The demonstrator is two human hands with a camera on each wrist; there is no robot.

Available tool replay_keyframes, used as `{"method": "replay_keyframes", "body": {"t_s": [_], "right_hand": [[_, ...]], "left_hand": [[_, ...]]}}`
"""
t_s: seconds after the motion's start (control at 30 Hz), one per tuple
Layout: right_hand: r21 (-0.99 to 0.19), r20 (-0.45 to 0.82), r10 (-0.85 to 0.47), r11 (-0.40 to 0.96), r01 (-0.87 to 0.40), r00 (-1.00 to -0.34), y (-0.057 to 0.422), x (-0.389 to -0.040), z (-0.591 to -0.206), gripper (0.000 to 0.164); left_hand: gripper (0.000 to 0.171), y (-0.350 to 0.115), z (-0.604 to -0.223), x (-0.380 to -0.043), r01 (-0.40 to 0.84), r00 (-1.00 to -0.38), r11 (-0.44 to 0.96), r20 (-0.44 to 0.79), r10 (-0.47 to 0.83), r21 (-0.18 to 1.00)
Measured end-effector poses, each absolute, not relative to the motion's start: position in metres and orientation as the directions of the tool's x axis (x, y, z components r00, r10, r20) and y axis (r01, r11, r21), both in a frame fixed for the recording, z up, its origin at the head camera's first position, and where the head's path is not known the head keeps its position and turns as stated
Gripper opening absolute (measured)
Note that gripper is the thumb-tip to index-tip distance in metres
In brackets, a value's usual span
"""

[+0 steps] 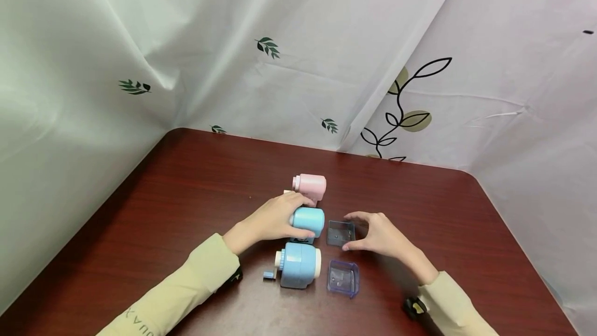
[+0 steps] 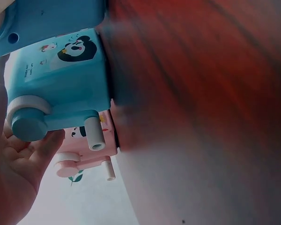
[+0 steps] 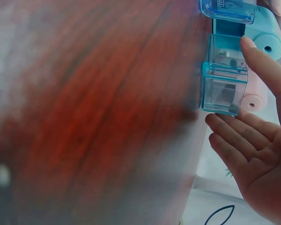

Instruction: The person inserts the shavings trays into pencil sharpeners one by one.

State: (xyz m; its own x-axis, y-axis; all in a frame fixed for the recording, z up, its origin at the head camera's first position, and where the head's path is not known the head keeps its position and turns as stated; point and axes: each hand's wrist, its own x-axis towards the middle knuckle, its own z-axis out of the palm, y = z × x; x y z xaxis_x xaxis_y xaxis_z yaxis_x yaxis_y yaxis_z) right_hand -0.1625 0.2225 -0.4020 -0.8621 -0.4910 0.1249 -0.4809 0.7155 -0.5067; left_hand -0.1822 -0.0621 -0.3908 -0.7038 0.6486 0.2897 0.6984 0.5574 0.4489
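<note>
Three crank pencil sharpeners stand in a row on the table. My left hand (image 1: 275, 218) grips the middle, turquoise sharpener (image 1: 310, 221), fingers across its far side and thumb on the near side. Its crank and panda sticker (image 2: 77, 49) show in the left wrist view. A clear bluish shavings drawer (image 1: 340, 233) lies right of it on the table. Around that drawer, my right hand (image 1: 380, 235) spreads thumb and fingers on either side; whether the fingertips touch it I cannot tell.
Nearest me is a darker blue sharpener (image 1: 298, 266), with a clear purplish-blue drawer (image 1: 343, 278) on its right. The pink sharpener (image 1: 311, 185) stands beyond the turquoise one. A white patterned curtain (image 1: 280, 87) hangs behind the dark red table (image 1: 224, 170).
</note>
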Motion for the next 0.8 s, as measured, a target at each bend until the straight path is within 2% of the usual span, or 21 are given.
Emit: {"method": "replay_keyframes", "body": {"t_s": [0.43,0.8], "right_hand": [[-0.518,0.119,-0.532,0.687,-0.510,-0.838,0.2237,-0.1623,-0.4033,0.064],[-0.529,0.084,-0.529,0.694,-0.488,-0.844,0.2220,-0.1634,-0.4031,0.058]], "left_hand": [[0.066,-0.0617,-0.3916,-0.1830,0.706,-0.696,0.577,0.250,0.674,0.410],[0.063,-0.0606,-0.3911,-0.1825,0.703,-0.700,0.600,0.222,0.679,0.381]]}}
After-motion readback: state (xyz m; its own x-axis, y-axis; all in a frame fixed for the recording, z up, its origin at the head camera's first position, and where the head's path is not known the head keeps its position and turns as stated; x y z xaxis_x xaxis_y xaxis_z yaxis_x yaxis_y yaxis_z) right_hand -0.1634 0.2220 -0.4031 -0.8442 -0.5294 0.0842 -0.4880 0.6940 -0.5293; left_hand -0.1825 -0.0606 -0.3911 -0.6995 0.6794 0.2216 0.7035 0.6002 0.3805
